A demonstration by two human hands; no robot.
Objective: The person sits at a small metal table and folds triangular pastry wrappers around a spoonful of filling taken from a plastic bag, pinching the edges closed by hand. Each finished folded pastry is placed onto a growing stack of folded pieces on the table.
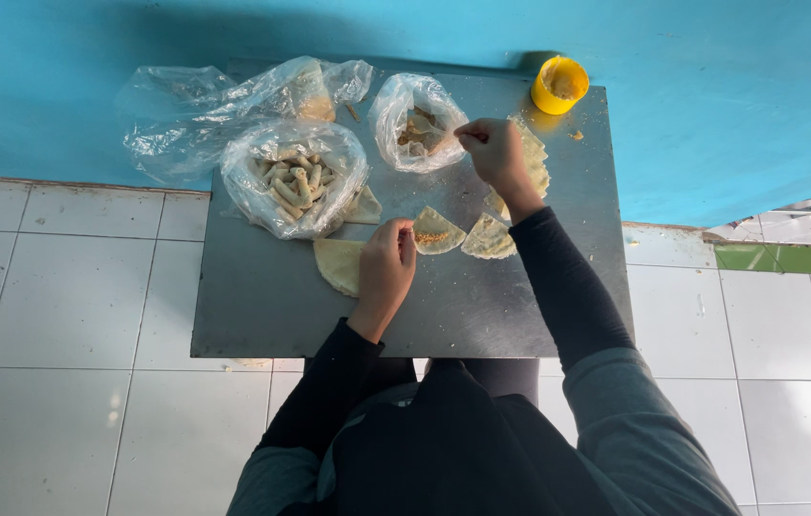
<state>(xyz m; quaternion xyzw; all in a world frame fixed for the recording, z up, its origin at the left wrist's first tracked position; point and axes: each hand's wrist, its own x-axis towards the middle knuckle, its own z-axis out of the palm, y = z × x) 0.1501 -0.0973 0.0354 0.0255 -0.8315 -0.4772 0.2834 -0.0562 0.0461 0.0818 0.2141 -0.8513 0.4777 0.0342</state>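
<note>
Head view, downward over both arms. Largest to smallest:

- Floor: white tile, meeting a blue wall at the top.
- Sheet: grey metal, laid flat, serving as the work surface; flecked with crumbs.
- Loose bag: clear plastic, crumpled, at the far left corner, partly off the sheet.
- Roll bag: clear, open-mouthed, full of finished pale rolls; just beside the loose bag.
- Filling bag: clear, open, holding brownish filling; right of the roll bag.
- Stack: thin pale wrappers, partly hidden behind the right wrist.
- Flat wrapper: unfilled, partly under the left hand.
- Wedge: cut wrapper with a dab of filling on it, at the sheet's centre.
- Second wedge: just right of the first, touching or nearly so.
- Cup: yellow, at the far right corner.

Hands, well apart:

- Left hand: curled, fingertips at the near-left edge of the wedge. Pinching or merely pressing: cannot tell from this angle.
- Right hand: fingertips drawn together at the mouth of the filling bag, possibly on a pinch of filling; too small to confirm.

Step in hand, as judged: portioning filling onto cut wrappers, wedge steadied at centre. Next move, as judged: calls for a closed pinch carried level from bag to wedge, with the wedge kept flat against the sheet.
</note>
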